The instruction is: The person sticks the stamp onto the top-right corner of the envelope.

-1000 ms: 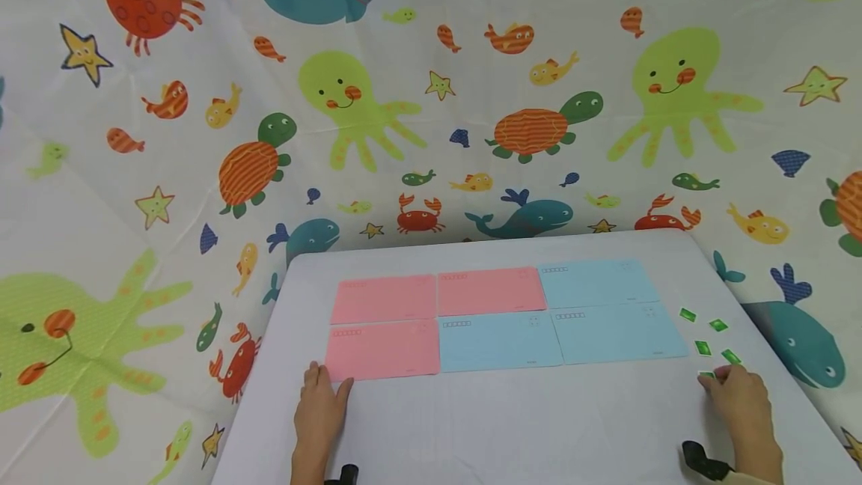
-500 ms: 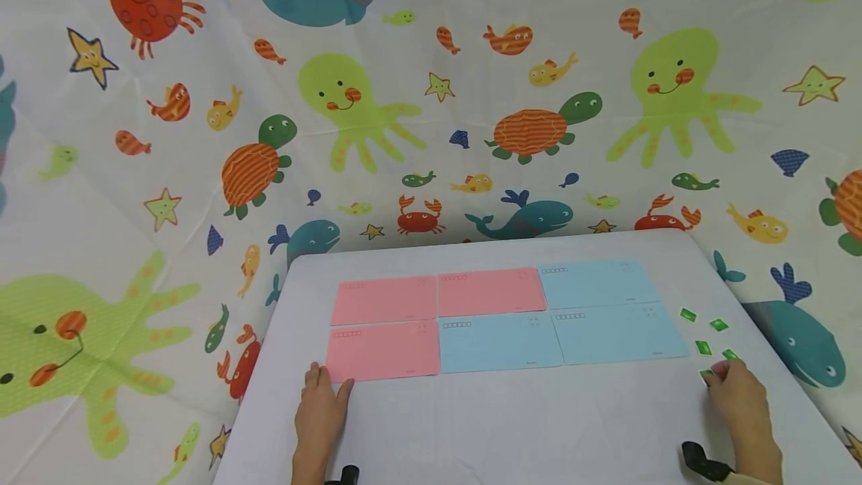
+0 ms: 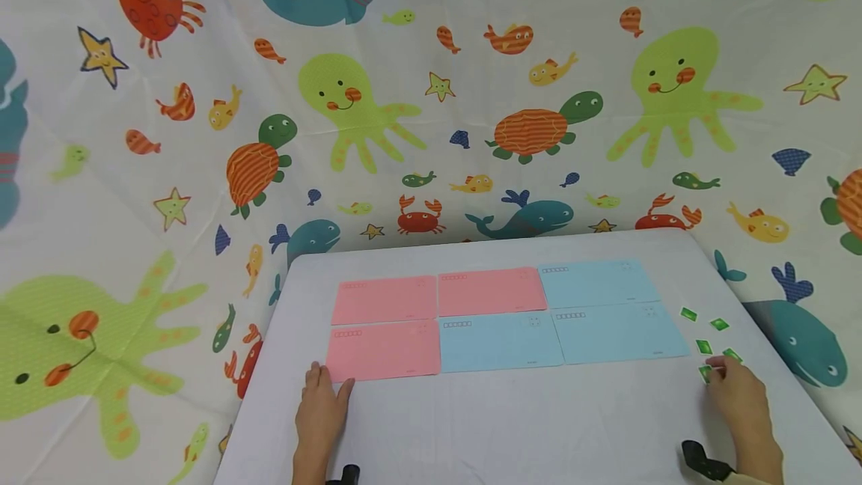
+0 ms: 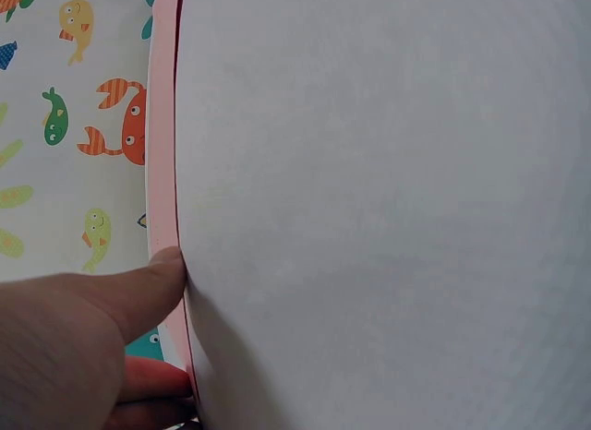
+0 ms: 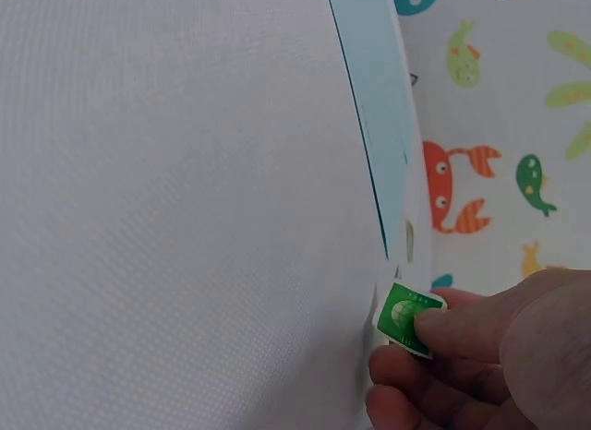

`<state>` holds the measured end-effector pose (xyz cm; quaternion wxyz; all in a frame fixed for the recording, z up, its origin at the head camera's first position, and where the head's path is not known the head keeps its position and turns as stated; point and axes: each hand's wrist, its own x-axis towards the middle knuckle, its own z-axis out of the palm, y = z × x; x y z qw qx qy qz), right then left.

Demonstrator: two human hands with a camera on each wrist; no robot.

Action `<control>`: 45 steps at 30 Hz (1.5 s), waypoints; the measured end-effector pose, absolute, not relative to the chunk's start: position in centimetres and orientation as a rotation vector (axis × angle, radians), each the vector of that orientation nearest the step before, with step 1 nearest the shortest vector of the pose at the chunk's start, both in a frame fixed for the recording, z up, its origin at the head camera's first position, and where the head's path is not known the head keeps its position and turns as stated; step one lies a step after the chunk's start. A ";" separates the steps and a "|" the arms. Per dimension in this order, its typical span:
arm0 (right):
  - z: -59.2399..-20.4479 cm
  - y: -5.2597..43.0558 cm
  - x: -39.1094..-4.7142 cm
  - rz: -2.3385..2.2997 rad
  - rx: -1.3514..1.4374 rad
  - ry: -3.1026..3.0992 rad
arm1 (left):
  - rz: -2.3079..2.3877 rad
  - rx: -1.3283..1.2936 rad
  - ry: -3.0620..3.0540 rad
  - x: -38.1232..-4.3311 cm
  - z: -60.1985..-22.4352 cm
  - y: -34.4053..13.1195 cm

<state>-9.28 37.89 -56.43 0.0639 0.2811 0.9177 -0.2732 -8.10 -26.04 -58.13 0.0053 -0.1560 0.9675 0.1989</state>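
Note:
My right hand point(image 3: 741, 403) pinches a small green postage stamp point(image 5: 399, 312) with a white edge between thumb and fingers. In the right wrist view the thumb lies over the printed face and the stamp is tilted up. Several more green stamps point(image 3: 703, 347) lie loosely on the table just beyond that hand. At the left, my left hand point(image 3: 320, 414) rests with fairly straight fingers at the near left corner of a pink envelope point(image 3: 384, 352). In the left wrist view its thumb point(image 4: 157, 280) lies along the envelope's near edge.
Two more pink envelopes point(image 3: 491, 292) and several blue ones point(image 3: 619, 334) form two rows on the white table point(image 3: 498, 432). A curtain point(image 3: 458, 111) printed with sea animals hangs behind and at the sides. Black wrist mounts point(image 3: 703, 461) show at both wrists.
The right hand has drawn slightly back and lifted the stamp's edge, so more of its green face shows. The left hand stays put. The curtain at the left has shifted rightward.

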 end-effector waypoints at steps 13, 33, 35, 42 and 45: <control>-55.2 37.8 -9.5 -1.009 0.803 2.820 | 0.638 -0.457 3.035 -8.1 -57.8 -25.8; -54.7 36.1 -10.6 -1.441 0.749 2.784 | 0.665 -0.467 3.019 -8.4 -57.9 -26.0; -54.6 36.0 -10.7 -1.459 0.733 2.796 | 0.667 -0.463 3.017 -8.4 -58.0 -26.0; -54.5 35.9 -10.8 -1.523 0.679 2.783 | 0.663 -0.465 3.015 -8.5 -58.3 -26.2; -54.5 35.8 -10.7 -1.535 0.679 2.769 | 0.667 -0.464 3.008 -8.5 -58.3 -26.2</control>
